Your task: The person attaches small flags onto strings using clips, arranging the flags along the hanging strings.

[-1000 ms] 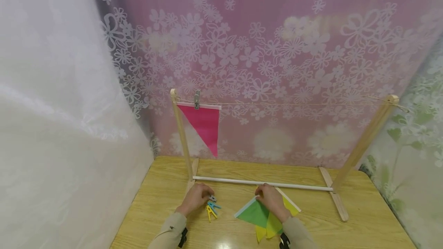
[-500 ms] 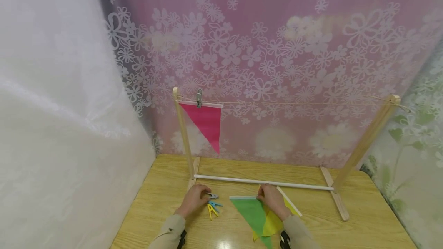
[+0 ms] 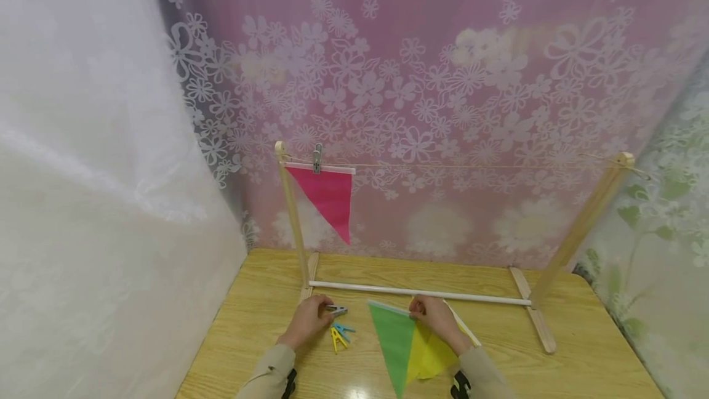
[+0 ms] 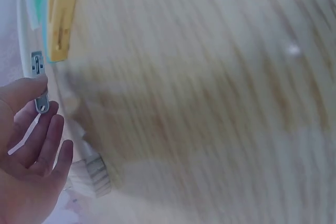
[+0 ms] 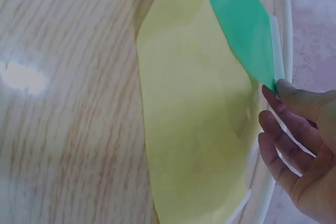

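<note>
flowered pink sheeting (image 3: pixel 421 109) hangs behind a wood-grained surface (image 3: pixel 598 350), where a wooden stand (image 3: pixel 583 226) carries a string (image 3: pixel 487 167) with a pink flag (image 3: pixel 332 199) clipped near the left post. the green flag (image 3: pixel 394 343) is in the right hand (image 3: pixel 437 319), pinched by one corner of its white band and lying partly against a yellow flag (image 3: pixel 434 356). the left hand (image 3: pixel 308 320) pinches a grey clip (image 3: pixel 338 310) between thumb and fingers; a blue clip (image 3: pixel 344 329) and a yellow clip (image 3: pixel 339 340) lie near it. judging by the pink flag, the clip should bite band and string together, so the fingers want to be on its squeezing end; i can't tell whether they are. a corner pinch probably lets the cloth swing, so grip nearer mid-band, and peel green clear of yellow first.
</note>
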`<state>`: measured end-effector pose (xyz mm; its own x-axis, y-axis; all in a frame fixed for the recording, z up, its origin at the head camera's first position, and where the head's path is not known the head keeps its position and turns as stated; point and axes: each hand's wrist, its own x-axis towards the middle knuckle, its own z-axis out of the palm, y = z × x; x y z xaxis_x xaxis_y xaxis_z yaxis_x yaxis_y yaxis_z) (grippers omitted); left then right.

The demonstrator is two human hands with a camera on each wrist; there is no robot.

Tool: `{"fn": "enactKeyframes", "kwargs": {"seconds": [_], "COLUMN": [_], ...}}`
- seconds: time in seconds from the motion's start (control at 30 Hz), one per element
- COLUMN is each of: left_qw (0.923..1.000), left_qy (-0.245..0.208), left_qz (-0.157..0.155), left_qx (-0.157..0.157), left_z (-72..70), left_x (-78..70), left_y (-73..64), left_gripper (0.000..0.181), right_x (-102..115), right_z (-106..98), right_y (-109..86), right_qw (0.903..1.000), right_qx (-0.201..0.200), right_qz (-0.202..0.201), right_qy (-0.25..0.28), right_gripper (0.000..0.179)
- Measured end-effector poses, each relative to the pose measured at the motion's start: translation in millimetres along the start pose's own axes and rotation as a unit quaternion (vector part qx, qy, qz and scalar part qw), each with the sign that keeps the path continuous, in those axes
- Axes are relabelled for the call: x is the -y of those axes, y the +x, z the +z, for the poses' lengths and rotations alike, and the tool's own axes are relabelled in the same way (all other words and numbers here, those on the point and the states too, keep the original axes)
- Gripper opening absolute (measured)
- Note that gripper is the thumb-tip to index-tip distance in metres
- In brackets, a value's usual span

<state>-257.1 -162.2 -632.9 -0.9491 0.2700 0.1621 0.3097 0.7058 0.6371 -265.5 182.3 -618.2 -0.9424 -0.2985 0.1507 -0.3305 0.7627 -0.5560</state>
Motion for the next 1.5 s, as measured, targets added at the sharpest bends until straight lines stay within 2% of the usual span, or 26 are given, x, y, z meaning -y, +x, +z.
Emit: {"fn": "enactKeyframes", "kwargs": {"seconds": [0.13,0.27,0.47,0.5,0.6,0.7,0.77,0.83,1.03,1.17,1.3,1.5], "left_qw": [0.9987,0.9964,0.989,0.9876,0.986,0.9841,0.9823,0.9764,0.9477,0.9357,0.9319,0.9342], "left_qy": [-0.051,-0.085,-0.143,-0.15,-0.161,-0.171,-0.18,-0.207,-0.298,-0.325,-0.324,-0.304], "left_qz": [-0.006,-0.007,-0.036,-0.041,-0.039,-0.036,-0.035,-0.044,-0.073,-0.09,-0.107,-0.105], "left_qx": [0.0,0.002,0.014,0.017,0.022,0.029,0.035,0.045,0.087,0.103,0.122,0.154], "left_z": [-4.5,-9.1,-15.5,-16.4,-18.3,-21.0,-22.7,-24.8,-32.0,-38.9,-48.3,-62.6], "left_x": [-5.4,-13.4,-26.6,-28.3,-32.6,-37.5,-41.1,-45.3,-55.6,-63.3,-73.9,-89.1], "left_y": [1.9,5.6,11.7,12.4,13.3,13.2,13.4,14.1,18.1,21.2,22.8,27.2], "left_gripper": [0.023,0.028,0.032,0.031,0.033,0.035,0.033,0.032,0.036,0.039,0.042,0.043], "right_x": [0,1,6,12,29,37,30,22,18,19,20,29], "right_z": [-1,-3,-11,-17,-33,-42,-39,-36,-42,-48,-54,-67], "right_y": [-1.3,-2.9,-4.5,-6.4,-11.5,-13.0,-9.3,-6.4,-5.0,-6.1,-6.8,-7.5], "right_qw": [0.9993,0.9939,0.9706,0.9662,0.9537,0.942,0.9351,0.9306,0.9216,0.9188,0.919,0.9159], "right_qx": [-0.005,0.002,0.022,0.024,0.03,0.038,0.046,0.051,0.056,0.049,0.046,0.049], "right_qz": [0.009,0.023,0.057,0.061,0.083,0.097,0.116,0.123,0.122,0.12,0.124,0.125], "right_qy": [0.035,0.108,0.233,0.249,0.288,0.319,0.332,0.341,0.364,0.373,0.371,0.378], "right_gripper": [0.006,0.006,0.017,0.019,0.021,0.024,0.025,0.027,0.032,0.033,0.035,0.039]}}
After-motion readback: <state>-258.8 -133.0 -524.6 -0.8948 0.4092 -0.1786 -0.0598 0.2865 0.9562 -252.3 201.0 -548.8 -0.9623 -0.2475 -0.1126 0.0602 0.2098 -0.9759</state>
